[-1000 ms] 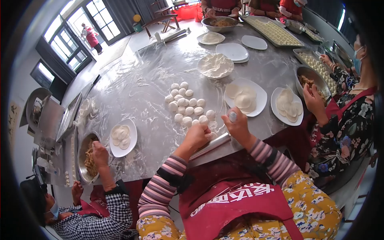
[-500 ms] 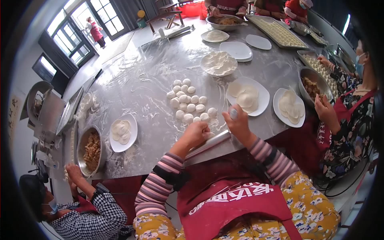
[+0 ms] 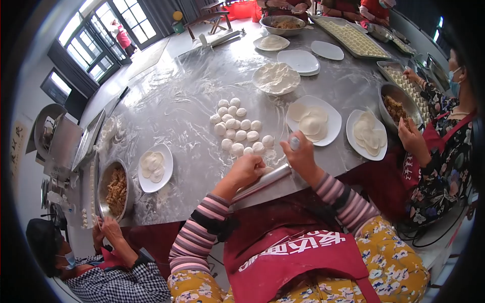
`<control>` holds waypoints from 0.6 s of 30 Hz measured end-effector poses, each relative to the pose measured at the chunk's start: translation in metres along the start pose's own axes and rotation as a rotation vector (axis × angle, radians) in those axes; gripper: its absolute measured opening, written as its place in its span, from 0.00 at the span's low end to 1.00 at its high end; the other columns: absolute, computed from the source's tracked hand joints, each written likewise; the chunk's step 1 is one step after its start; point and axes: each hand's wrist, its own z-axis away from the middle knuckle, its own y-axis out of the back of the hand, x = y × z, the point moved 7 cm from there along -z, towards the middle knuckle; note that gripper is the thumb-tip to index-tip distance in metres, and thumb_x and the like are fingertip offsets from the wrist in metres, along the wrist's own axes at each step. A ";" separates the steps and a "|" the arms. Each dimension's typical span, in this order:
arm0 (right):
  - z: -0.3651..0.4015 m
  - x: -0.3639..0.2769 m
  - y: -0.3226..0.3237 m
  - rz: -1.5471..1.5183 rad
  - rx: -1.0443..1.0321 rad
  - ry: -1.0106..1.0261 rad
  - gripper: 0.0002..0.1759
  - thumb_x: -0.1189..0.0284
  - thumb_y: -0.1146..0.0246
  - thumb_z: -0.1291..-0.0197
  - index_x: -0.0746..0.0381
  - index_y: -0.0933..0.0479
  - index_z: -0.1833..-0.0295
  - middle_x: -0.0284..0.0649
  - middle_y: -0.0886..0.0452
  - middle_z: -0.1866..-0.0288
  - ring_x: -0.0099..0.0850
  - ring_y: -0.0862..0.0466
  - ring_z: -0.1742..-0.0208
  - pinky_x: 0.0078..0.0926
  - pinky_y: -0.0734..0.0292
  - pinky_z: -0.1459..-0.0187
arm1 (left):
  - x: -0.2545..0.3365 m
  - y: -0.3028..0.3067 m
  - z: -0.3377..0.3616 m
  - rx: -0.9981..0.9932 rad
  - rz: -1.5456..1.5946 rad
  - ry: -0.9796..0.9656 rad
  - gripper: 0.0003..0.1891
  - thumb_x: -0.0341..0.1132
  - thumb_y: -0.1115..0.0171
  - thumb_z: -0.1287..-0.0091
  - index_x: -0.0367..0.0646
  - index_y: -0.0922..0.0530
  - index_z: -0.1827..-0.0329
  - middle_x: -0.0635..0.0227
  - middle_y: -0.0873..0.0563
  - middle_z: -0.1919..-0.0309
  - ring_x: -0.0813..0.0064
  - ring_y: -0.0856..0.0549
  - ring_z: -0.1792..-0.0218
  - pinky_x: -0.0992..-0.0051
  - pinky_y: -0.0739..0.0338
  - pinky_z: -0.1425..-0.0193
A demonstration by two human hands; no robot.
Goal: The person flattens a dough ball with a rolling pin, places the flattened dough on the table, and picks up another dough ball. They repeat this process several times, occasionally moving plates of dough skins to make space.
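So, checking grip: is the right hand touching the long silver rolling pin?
Touching: head view shows the right hand closed round the long silver rolling pin.

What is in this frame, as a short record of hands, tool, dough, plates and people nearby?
left hand: closed fist against the rolling pin; what it grips is hidden
right hand: closed round the pin's handle end
dough balls: cluster on the floured table, just beyond both hands
wrapper plates: one right of the balls, another beyond it, a third at left
filling bowl: far left, metal
co-worker's hand: at a second bowl on the right
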 end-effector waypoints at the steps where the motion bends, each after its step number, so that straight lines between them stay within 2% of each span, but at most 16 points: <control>1: 0.011 -0.003 0.009 0.006 -0.028 0.020 0.14 0.77 0.32 0.51 0.63 0.32 0.66 0.47 0.25 0.78 0.47 0.23 0.78 0.37 0.29 0.76 | -0.003 0.001 0.004 0.006 -0.009 0.000 0.06 0.29 0.40 0.41 0.34 0.20 0.66 0.60 0.18 0.76 0.73 0.19 0.72 0.71 0.25 0.66; 3: 0.033 -0.012 0.029 -0.041 -0.059 -0.055 0.14 0.77 0.32 0.51 0.63 0.32 0.66 0.46 0.25 0.78 0.46 0.23 0.78 0.36 0.29 0.76 | -0.006 0.005 0.009 0.016 -0.017 0.002 0.06 0.29 0.40 0.41 0.34 0.21 0.66 0.60 0.18 0.76 0.73 0.19 0.72 0.71 0.25 0.67; 4: 0.038 -0.011 0.032 -0.087 -0.078 -0.133 0.14 0.78 0.31 0.51 0.63 0.33 0.66 0.46 0.25 0.78 0.46 0.23 0.78 0.36 0.29 0.77 | -0.011 0.004 0.011 -0.036 0.153 0.104 0.06 0.29 0.40 0.41 0.34 0.21 0.66 0.60 0.18 0.76 0.73 0.19 0.72 0.71 0.25 0.67; 5: 0.035 -0.017 0.033 -0.022 -0.049 -0.061 0.14 0.78 0.31 0.51 0.63 0.32 0.66 0.47 0.26 0.78 0.46 0.23 0.78 0.35 0.29 0.76 | -0.016 -0.003 0.015 -0.095 0.323 0.209 0.06 0.29 0.40 0.41 0.34 0.22 0.67 0.61 0.18 0.76 0.73 0.19 0.72 0.71 0.25 0.67; 6: 0.030 -0.012 0.026 -0.019 -0.043 -0.074 0.14 0.78 0.31 0.51 0.63 0.32 0.66 0.47 0.26 0.78 0.46 0.23 0.78 0.35 0.29 0.76 | -0.016 -0.006 0.015 -0.109 0.321 0.213 0.06 0.29 0.40 0.41 0.34 0.22 0.67 0.61 0.18 0.76 0.73 0.19 0.72 0.71 0.25 0.67; 8: 0.009 -0.002 0.008 0.002 0.022 -0.022 0.15 0.77 0.31 0.52 0.63 0.32 0.65 0.48 0.26 0.78 0.48 0.23 0.77 0.36 0.29 0.76 | -0.005 0.000 0.008 -0.026 0.101 0.071 0.06 0.29 0.39 0.42 0.34 0.22 0.67 0.60 0.19 0.76 0.72 0.20 0.73 0.70 0.26 0.67; 9: -0.002 0.003 -0.001 0.003 0.037 -0.025 0.15 0.77 0.31 0.52 0.63 0.32 0.65 0.48 0.26 0.78 0.48 0.23 0.77 0.36 0.29 0.76 | -0.002 -0.001 0.003 -0.035 0.090 0.064 0.06 0.29 0.39 0.42 0.34 0.22 0.67 0.60 0.19 0.76 0.72 0.20 0.73 0.70 0.26 0.67; 11: -0.014 0.010 -0.018 -0.036 -0.027 -0.058 0.15 0.77 0.31 0.52 0.62 0.32 0.65 0.49 0.26 0.78 0.50 0.23 0.75 0.38 0.29 0.75 | 0.010 0.002 -0.002 0.042 -0.139 -0.047 0.06 0.29 0.39 0.42 0.35 0.22 0.66 0.59 0.19 0.77 0.71 0.20 0.74 0.70 0.26 0.67; 14: -0.001 0.010 -0.007 -0.006 -0.009 -0.028 0.15 0.76 0.31 0.52 0.62 0.32 0.66 0.49 0.26 0.77 0.51 0.23 0.74 0.40 0.29 0.74 | 0.016 0.003 -0.002 -0.034 -0.083 -0.044 0.06 0.30 0.38 0.42 0.35 0.22 0.66 0.57 0.20 0.78 0.71 0.19 0.74 0.69 0.25 0.67; 18: 0.035 -0.023 0.036 0.009 -0.019 -0.025 0.14 0.78 0.31 0.52 0.62 0.32 0.67 0.45 0.28 0.79 0.46 0.25 0.78 0.35 0.30 0.77 | 0.005 0.005 -0.002 0.022 -0.098 -0.028 0.06 0.30 0.38 0.42 0.34 0.22 0.67 0.60 0.20 0.79 0.73 0.19 0.75 0.70 0.25 0.68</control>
